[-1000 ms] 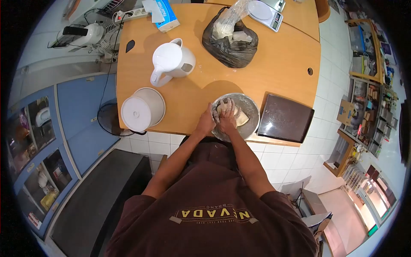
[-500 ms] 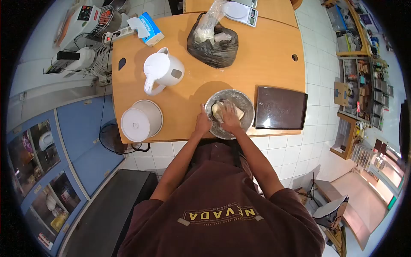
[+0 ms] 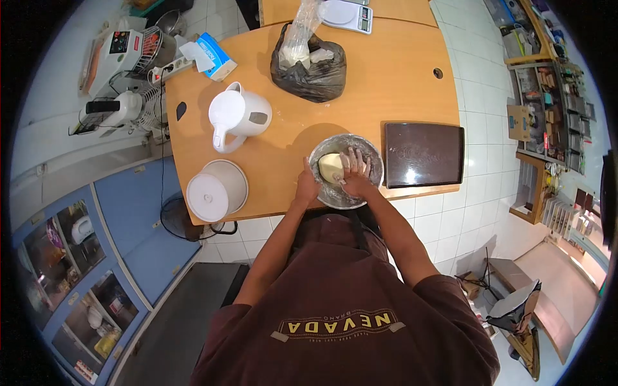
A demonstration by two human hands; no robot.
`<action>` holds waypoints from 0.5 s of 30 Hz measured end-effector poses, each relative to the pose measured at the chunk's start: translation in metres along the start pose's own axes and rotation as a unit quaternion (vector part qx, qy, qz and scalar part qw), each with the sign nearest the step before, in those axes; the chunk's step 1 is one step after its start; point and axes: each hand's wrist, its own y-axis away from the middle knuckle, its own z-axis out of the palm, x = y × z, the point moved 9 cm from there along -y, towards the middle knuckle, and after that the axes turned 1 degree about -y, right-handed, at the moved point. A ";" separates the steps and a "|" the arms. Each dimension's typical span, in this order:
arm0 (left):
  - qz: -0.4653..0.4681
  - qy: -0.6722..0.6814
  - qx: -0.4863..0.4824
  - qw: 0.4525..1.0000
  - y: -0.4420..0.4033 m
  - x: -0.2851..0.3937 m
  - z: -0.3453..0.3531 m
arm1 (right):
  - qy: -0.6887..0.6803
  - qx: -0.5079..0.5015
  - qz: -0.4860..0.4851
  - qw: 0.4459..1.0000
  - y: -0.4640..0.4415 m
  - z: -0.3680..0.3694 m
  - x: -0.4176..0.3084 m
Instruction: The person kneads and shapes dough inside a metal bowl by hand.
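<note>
A metal bowl (image 3: 335, 198) dusted with flour stands at the table's front edge, a pale lump of dough (image 3: 331, 168) inside it. My right hand (image 3: 354, 172) reaches into the bowl with its floury fingers spread, resting on the right part of the dough. At the bowl's left rim is my left hand (image 3: 308, 181), its fingers wrapped against the edge.
A dark tray (image 3: 423, 156) lies right of the bowl. To the left are a white lidded container (image 3: 217, 191) and a white kettle (image 3: 239, 117). Farther back sit a black plastic bag (image 3: 315, 80), a scale (image 3: 346, 15) and a tissue box (image 3: 215, 58).
My right hand has shifted to the right side of the dough, uncovering its left part. My left hand has gone from inside the bowl to its left rim. The camera view has shifted.
</note>
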 end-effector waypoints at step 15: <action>0.048 0.055 0.053 0.996 0.000 0.003 -0.005 | 0.020 0.010 0.087 0.996 0.011 -0.039 0.014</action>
